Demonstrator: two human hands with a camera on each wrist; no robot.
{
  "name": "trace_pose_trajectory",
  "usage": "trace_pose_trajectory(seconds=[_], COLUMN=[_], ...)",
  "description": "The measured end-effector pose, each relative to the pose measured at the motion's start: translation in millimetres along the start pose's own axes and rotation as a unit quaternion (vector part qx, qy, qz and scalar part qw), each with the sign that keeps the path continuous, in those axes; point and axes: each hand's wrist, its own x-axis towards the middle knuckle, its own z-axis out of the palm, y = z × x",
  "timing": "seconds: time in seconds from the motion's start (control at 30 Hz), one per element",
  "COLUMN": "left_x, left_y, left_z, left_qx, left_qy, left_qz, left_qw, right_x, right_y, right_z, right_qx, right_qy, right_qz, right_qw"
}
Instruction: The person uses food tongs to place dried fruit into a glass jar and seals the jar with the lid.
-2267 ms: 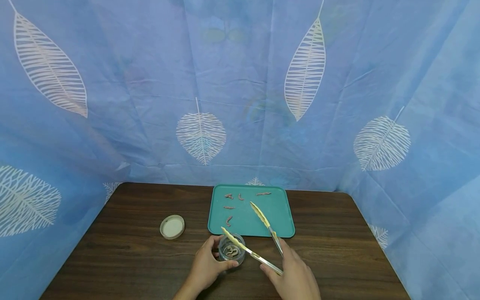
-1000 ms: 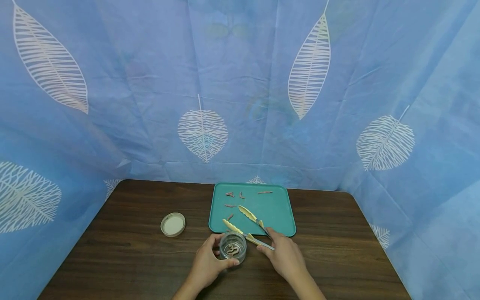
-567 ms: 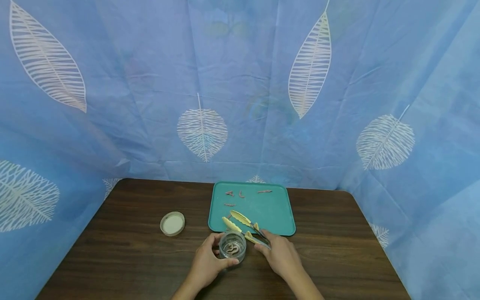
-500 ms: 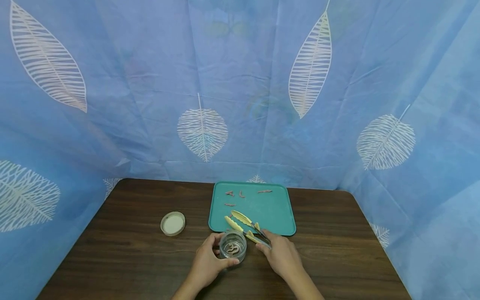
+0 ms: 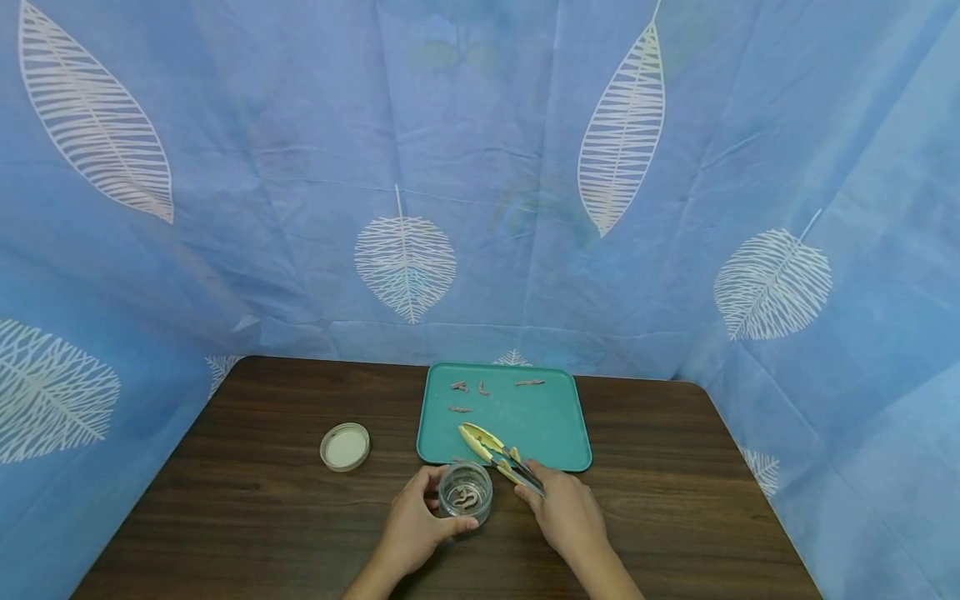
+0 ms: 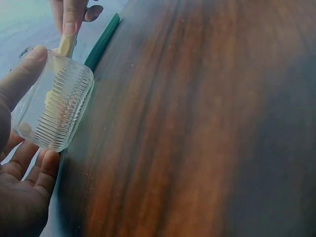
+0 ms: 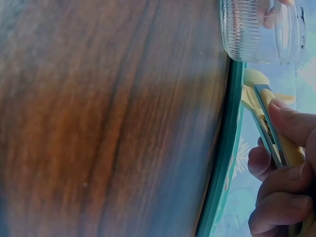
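My left hand (image 5: 414,523) grips a clear glass jar (image 5: 487,498), with fingers and thumb round its sides. Several pale, worm-like pieces (image 5: 467,498) lie in the jar. In the left wrist view, the ribbed wall of the jar (image 6: 61,108) shows between fingers and thumb. My right hand (image 5: 572,515) holds metal tongs (image 5: 476,444) with yellow tips, its thumb pressing one arm in the right wrist view. Over the front left of a teal tray (image 5: 555,433), the tips are close together; what lies between them is hidden. Several pinkish worm-like strips (image 5: 461,409) lie on the tray.
A round lid (image 5: 346,447) with a pale inside lies left of the jar on the dark wooden table (image 5: 247,500). The tray stands near the back edge, before a blue leaf-patterned cloth (image 5: 495,167). The jar stands close to the tray's front rim.
The tongs have swung from over the jar to over the tray, and their arms have drawn together. My right hand moved forward and left. The left hand and jar stayed put.
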Motion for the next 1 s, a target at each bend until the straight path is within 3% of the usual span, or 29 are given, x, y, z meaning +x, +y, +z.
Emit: trace_pose_trajectory(seconds=[0.5, 1.0], left_x=[-0.3, 0.0], left_y=[1.1, 2.9], left_z=[0.2, 1.0], left_qx=[0.004, 0.02], left_qy=[0.001, 0.002], left_qz=[-0.003, -0.015], left_qw=[1.0, 0.9997], right_x=[-7.3, -29.9], right_y=[0, -1], right_z=[-6, -22], right_qx=[-0.003, 0.001], right_qy=[0.026, 0.04], right_qz=[-0.001, 0.005], right_qw=[0.9997, 0.9992])
